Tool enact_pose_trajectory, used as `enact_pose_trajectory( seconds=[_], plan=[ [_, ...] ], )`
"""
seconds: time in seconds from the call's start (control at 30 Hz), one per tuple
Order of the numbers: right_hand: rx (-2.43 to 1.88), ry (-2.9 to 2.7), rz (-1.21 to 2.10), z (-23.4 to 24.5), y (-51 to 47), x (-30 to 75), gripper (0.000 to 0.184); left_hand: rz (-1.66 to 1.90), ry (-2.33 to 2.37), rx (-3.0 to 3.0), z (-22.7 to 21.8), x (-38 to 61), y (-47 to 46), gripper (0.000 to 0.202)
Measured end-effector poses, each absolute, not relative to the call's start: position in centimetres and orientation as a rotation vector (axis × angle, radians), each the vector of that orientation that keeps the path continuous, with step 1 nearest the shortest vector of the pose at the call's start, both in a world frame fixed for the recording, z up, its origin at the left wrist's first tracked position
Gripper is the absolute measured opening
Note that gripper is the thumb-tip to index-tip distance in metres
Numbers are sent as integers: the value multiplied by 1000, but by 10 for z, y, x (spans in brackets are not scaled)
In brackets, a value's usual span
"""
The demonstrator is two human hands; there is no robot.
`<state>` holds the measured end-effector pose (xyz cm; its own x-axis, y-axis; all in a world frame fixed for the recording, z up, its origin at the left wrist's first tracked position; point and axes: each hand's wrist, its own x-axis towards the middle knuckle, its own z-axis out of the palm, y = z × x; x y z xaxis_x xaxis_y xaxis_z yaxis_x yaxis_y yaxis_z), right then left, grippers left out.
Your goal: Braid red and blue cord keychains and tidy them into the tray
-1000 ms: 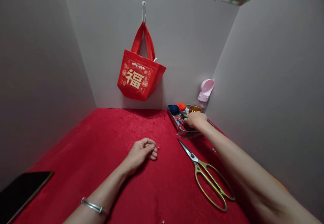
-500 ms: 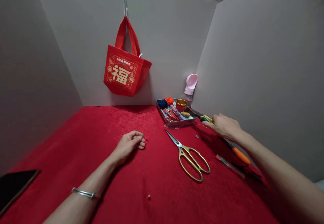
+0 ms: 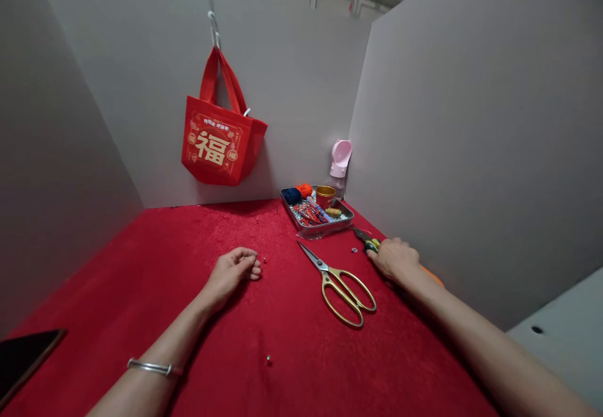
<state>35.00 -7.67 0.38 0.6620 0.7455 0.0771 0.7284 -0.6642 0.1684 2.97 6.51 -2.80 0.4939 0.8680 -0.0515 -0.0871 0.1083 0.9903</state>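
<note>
My right hand [image 3: 396, 259] lies over the green-and-orange handles of a pair of pliers [image 3: 367, 239] on the red cloth near the right wall, fingers curled around them. Only the dark jaws and a bit of green grip show past my fingers. My left hand [image 3: 234, 270] rests on the cloth in a loose curl, thumb and fingertips together; whether anything is pinched in them is hidden. A tiny bead [image 3: 264, 260] lies just right of it. Gold-handled scissors [image 3: 336, 277] lie between my two hands, blades pointing away from me.
A metal tray [image 3: 315, 232] at the back holds yarn balls, cords and a gold cup [image 3: 325, 196]. A red tote bag [image 3: 215, 147] hangs on the back wall, a pink holder [image 3: 340, 156] sits in the corner. A dark phone [image 3: 21, 360] lies at left. Small beads [image 3: 269, 360] dot the cloth.
My right hand left the tray, moved right and back toward me, and now closes over the pliers. My view swung right. The left hand has stayed put.
</note>
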Motion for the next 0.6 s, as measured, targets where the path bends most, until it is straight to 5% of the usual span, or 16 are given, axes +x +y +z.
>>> enact_pose_trajectory(
  seconds=[0.2, 0.3, 0.6],
  plan=[
    [2612, 1578, 249, 19, -73, 327, 51, 808, 785, 1274, -29, 29, 65, 26],
    [2444, 1965, -27, 26, -61, 286, 42, 803, 770, 1267, -27, 29, 63, 25],
    [2318, 1994, -501, 37, -26, 246, 20, 807, 753, 1258, -30, 27, 65, 26]
  ],
)
